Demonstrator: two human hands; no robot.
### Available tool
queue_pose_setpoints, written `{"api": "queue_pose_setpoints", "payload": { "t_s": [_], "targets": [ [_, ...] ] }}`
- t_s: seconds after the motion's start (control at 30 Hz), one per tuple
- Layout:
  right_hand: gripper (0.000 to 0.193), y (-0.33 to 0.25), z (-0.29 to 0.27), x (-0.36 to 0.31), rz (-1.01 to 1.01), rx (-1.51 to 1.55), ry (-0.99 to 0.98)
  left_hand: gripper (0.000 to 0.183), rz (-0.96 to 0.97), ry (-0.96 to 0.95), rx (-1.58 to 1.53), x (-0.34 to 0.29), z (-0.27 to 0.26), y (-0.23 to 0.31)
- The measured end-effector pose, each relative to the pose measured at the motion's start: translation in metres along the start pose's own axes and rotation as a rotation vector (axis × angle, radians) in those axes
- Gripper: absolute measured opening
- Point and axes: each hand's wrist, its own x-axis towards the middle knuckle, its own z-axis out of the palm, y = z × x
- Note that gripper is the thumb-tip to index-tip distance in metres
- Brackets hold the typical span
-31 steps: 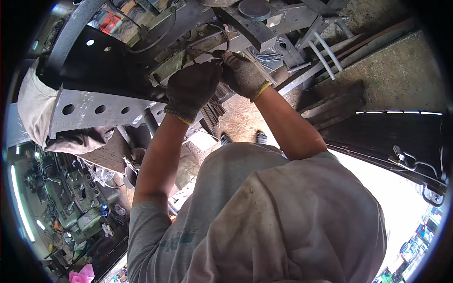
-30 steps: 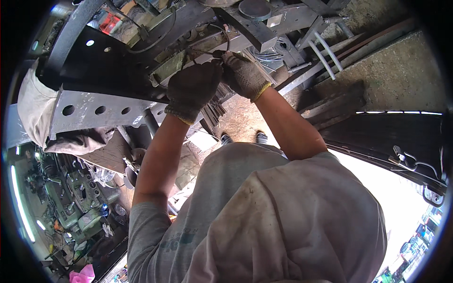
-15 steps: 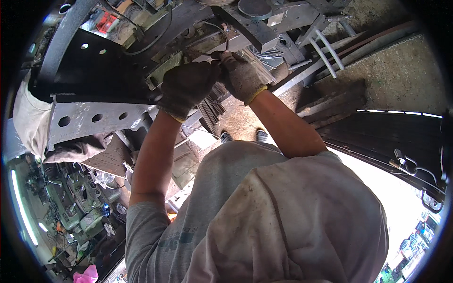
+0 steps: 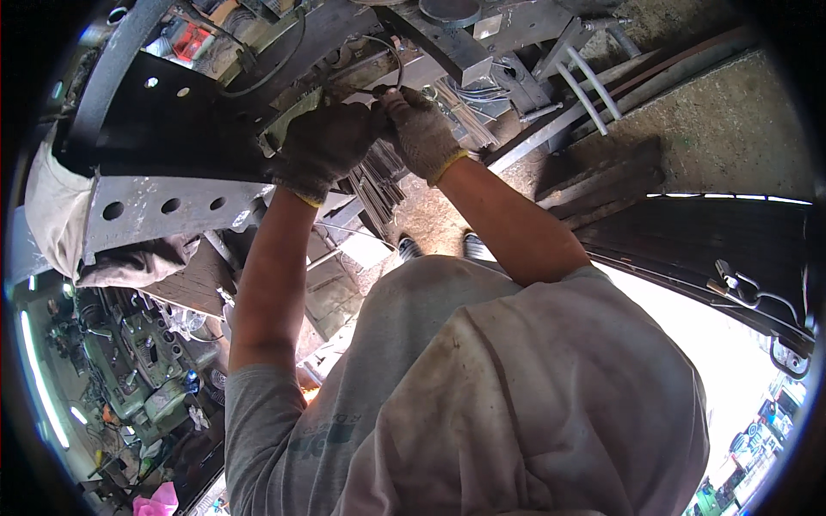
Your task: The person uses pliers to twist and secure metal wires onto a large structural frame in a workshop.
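We see two gloved hands together beside a thin, dark, curved cable (image 4: 399, 62).
At upper left we make out a bright red, box-like plastic container (image 4: 191, 41), contents too small to tell; dark printed lettering marks the grey fabric shirt (image 4: 361, 387). The left hand (image 4: 327, 142) and right hand (image 4: 422, 133), in grimy grey knitted gloves with yellow edging, have curled fingers; we cannot tell what they grip. The cable arcs just beyond the right hand; whether it is held, we cannot tell.
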Motion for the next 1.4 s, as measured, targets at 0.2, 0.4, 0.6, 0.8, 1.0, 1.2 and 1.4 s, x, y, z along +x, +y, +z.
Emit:
{"api": "queue_pose_setpoints", "payload": {
  "t_s": [0.2,0.4,0.6,0.8,1.0,1.2,1.4],
  "targets": [
    [0.036,0.0,-0.031,0.018,-0.118,-0.343,-0.12,0.027,-0.251,-0.027,-0.015,0.004,-0.007,0.031],
    [0.037,-0.029,-0.031,0.026,-0.229,-0.91,0.018,0.023,-0.056,0.172,-0.101,-0.016,-0.026,0.018],
    [0.031,0.02,-0.052,0.039,-0.752,-1.068,0.001,0.016,-0.014,0.047,-0.151,-0.034,-0.04,0.003],
    [0.024,0.025,-0.054,0.048,-0.56,-0.829,-0.001,0.012,-0.133,0.06,0.014,-0.028,-0.045,0.024],
    [0.016,-0.02,-0.032,0.008,-0.541,-1.145,0.005,0.011,-0.181,0.018,-0.077,-0.029,-0.041,0.03],
    [0.015,-0.032,-0.037,-0.009,-0.549,-1.036,-0.032,0.01,-0.152,0.094,-0.128,-0.024,-0.04,0.045],
    [0.033,-0.052,-0.017,-0.044,-0.086,-0.266,0.118,0.012,-0.211,0.288,-0.138,-0.048,-0.065,0.049]
  ]
}}
